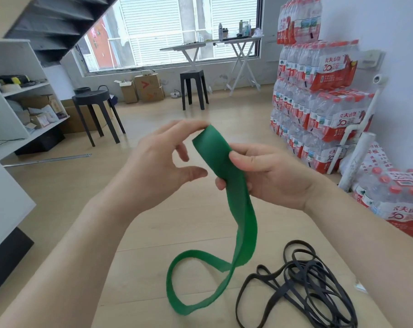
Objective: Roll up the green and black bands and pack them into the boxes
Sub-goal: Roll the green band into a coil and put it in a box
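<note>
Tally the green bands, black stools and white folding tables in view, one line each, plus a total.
Green band: 1
Black stools: 2
White folding tables: 2
Total: 5

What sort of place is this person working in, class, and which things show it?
Probably a storeroom or informal workroom: stacked packs of bottled water, loose cardboard boxes, and cluttered white shelves.
</note>
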